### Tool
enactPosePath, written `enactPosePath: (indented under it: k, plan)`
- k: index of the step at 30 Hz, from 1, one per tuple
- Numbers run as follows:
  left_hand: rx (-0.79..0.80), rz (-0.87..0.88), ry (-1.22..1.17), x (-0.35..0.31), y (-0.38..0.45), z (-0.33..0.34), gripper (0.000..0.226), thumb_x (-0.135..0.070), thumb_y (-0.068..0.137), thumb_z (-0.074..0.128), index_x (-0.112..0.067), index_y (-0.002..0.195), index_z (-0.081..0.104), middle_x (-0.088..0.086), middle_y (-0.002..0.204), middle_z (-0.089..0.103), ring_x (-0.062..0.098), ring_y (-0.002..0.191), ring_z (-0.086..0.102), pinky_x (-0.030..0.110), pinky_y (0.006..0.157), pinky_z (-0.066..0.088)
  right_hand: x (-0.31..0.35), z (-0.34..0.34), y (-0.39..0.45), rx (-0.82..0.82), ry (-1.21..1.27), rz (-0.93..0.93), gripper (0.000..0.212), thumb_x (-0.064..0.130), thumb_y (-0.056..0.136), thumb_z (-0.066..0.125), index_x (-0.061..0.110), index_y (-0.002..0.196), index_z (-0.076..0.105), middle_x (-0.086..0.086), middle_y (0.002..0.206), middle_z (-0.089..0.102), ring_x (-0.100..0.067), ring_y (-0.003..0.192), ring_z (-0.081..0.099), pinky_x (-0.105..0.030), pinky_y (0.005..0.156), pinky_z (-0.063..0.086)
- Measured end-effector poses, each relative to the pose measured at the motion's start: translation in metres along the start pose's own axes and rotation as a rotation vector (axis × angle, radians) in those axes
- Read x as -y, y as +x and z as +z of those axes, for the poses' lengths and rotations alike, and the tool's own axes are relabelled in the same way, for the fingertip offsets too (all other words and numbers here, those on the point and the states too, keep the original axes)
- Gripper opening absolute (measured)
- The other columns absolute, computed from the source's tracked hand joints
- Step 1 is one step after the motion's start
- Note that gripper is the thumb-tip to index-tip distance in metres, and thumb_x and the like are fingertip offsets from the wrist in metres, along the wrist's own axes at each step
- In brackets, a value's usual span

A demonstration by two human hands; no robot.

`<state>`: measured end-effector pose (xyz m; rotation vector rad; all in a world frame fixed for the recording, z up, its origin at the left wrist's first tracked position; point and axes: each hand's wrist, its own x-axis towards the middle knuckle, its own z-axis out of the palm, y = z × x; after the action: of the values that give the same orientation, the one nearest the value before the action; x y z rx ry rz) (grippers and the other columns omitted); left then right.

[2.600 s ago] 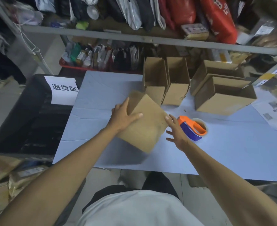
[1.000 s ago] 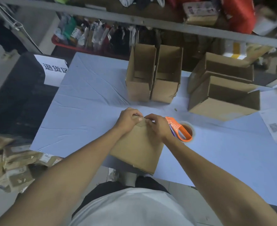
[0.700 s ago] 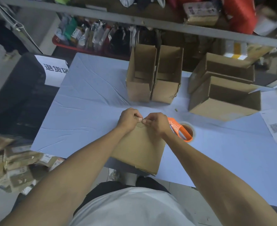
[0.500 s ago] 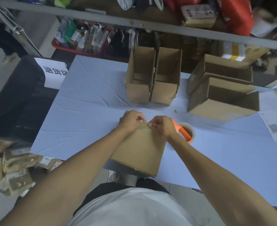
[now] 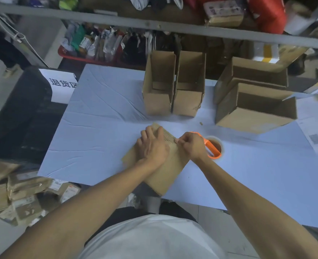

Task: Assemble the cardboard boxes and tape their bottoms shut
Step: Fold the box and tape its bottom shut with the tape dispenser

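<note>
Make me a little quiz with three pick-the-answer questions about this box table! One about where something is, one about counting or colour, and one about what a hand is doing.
1. Where is the orange-handled tape dispenser?
A. On the shelf
B. On the blue table, just right of the right hand
C. Inside an open box

2. How many open brown cardboard boxes stand at the back of the pale blue table?
A. Two
B. Four
C. Seven

3. What is the left hand doing?
A. Lying on the flat brown cardboard box
B. Lifting the tape dispenser
C. Hanging off the table

Answers: 1 B, its orange handle shows beside the right hand. 2 B, two tall narrow boxes stand side by side and two wider boxes sit to their right. 3 A, its palm and fingers rest on the flat brown cardboard box.
</note>
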<state>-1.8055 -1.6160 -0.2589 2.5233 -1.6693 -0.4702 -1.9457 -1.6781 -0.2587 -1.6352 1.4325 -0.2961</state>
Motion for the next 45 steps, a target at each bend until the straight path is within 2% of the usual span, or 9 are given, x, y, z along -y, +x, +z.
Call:
enactPosePath:
  k: [4,7,11,18,22,26,33,37,45]
  plan:
    - [0.149,0.204,0.037,0.013,-0.013,0.015,0.086,-0.059,0.086,0.053,-0.024,0.154,0.013,0.006,0.163,-0.003,0.029,0.148,0.001,0.046,0.116,0.012,-0.020,-0.004,-0.017,-0.087,-0.287,-0.070,0.031,0.024,0.090,0.061,0.003,0.069,0.057,-0.013,0.074,0.059,-0.027,0.066,0.052,-0.033,0.056,0.033]
    - [0.179,0.391,0.087,0.031,0.000,0.009,0.089,-0.061,0.088,0.049,-0.026,0.155,0.003,0.001,0.163,-0.012,0.021,0.150,-0.010,0.038,0.119,-0.003,-0.040,-0.014,-0.028,-0.284,-0.530,-0.011,0.032,0.033,0.089,0.064,0.004,0.100,0.058,-0.017,0.099,0.056,-0.032,0.087,0.052,-0.035,0.060,0.040]
    - [0.225,0.538,0.121,0.045,0.015,-0.004,0.090,-0.061,0.087,0.051,-0.029,0.155,0.003,-0.003,0.163,-0.012,0.017,0.150,-0.012,0.034,0.119,-0.006,-0.049,-0.017,-0.025,-0.074,-0.715,0.077,0.071,0.019,0.086,0.068,0.023,0.146,0.031,-0.017,0.118,0.051,-0.035,0.103,0.052,-0.037,0.069,0.047]
    - [0.271,0.637,0.133,0.050,0.021,-0.022,0.091,-0.056,0.087,0.058,-0.028,0.156,0.006,-0.004,0.163,-0.011,0.014,0.149,-0.013,0.033,0.120,-0.005,-0.044,-0.031,-0.020,0.021,-0.424,-0.140,0.067,-0.001,0.082,0.055,0.035,0.137,0.043,0.000,0.108,0.050,-0.029,0.100,0.056,-0.023,0.072,0.048]
    - [0.227,0.519,-0.107,0.035,0.023,-0.031,0.066,-0.038,0.087,0.065,-0.022,0.146,0.041,0.000,0.158,0.027,0.019,0.145,0.020,0.030,0.117,0.016,-0.047,-0.043,-0.020,0.030,-0.502,-0.195,0.066,0.011,0.087,0.051,0.035,0.146,0.030,-0.008,0.116,0.053,-0.031,0.098,0.055,-0.037,0.075,0.048]
    - [0.241,0.229,-0.571,0.007,0.027,-0.034,0.020,-0.014,0.092,0.059,-0.007,0.109,0.066,0.011,0.111,0.067,0.022,0.101,0.061,0.034,0.092,0.046,-0.037,-0.061,-0.033,0.042,-0.307,-0.179,0.054,0.049,0.085,0.056,0.047,0.132,0.030,0.000,0.105,0.059,-0.021,0.085,0.057,-0.034,0.070,0.048]
    - [0.571,-0.183,-1.202,-0.012,0.027,-0.039,0.012,-0.013,0.096,0.058,-0.012,0.087,0.066,0.004,0.081,0.068,0.012,0.072,0.064,0.024,0.071,0.052,-0.025,-0.070,-0.038,0.101,-0.464,-0.347,0.067,0.046,0.073,0.075,0.034,0.130,0.041,0.004,0.109,0.061,-0.016,0.085,0.056,-0.029,0.072,0.049]
    - [0.591,-0.243,-1.243,-0.002,0.030,-0.043,0.009,-0.009,0.092,0.063,-0.012,0.085,0.066,0.004,0.080,0.067,0.013,0.070,0.064,0.019,0.059,0.052,-0.019,-0.069,-0.033,0.079,-0.439,-0.373,0.070,0.046,0.072,0.078,0.034,0.130,0.042,0.006,0.110,0.061,-0.014,0.088,0.057,-0.029,0.075,0.053]
    - [0.700,-0.260,-1.304,0.008,0.035,-0.051,0.019,-0.002,0.096,0.053,-0.001,0.113,0.063,0.009,0.093,0.067,0.018,0.084,0.065,0.028,0.074,0.056,-0.008,-0.056,-0.030,0.073,-0.409,-0.410,0.072,0.044,0.072,0.079,0.032,0.133,0.043,0.005,0.114,0.061,-0.015,0.091,0.058,-0.024,0.075,0.050]
